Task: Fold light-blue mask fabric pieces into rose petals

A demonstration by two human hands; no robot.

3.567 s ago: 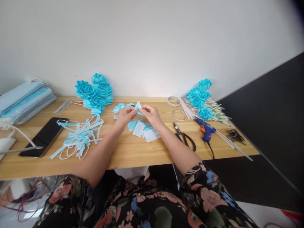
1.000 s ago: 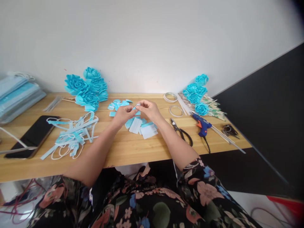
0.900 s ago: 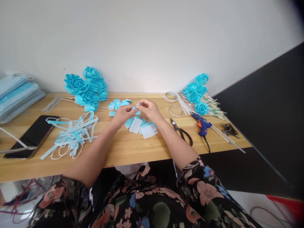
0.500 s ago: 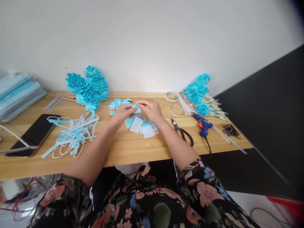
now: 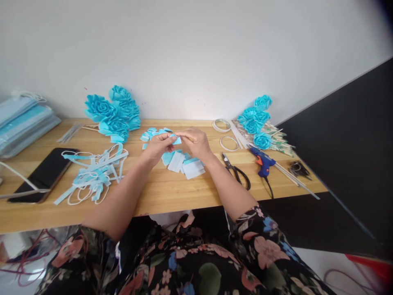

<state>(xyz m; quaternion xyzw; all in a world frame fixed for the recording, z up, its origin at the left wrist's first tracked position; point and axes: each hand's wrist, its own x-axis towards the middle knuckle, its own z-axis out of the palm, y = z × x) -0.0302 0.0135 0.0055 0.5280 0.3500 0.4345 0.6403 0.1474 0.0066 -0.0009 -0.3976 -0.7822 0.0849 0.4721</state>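
In the head view, my left hand [image 5: 159, 146] pinches a small piece of blue-and-white mask fabric [image 5: 177, 141] between thumb and fingers. The fingertips of my right hand [image 5: 195, 141] are closed at the upper edge of that same piece; whether they also hold something thin is too small to tell. Under my hands lie larger cut fabric pieces [image 5: 193, 169], some showing their white side. Small blue cut pieces [image 5: 151, 132] are scattered just behind my left hand.
Blue fabric roses [image 5: 102, 107] stand at the back left, smaller roses [image 5: 253, 119] at the right. Mask trimmings [image 5: 95, 172], a phone [image 5: 43, 174] and stacked masks [image 5: 26, 123] lie left. Pliers [image 5: 235, 170], a glue gun [image 5: 262, 162] and wire coils [image 5: 229, 143] lie right.
My right fingers have shifted slightly along the top edge of the fabric piece, which is now a little more covered. Everything else stays where it was.
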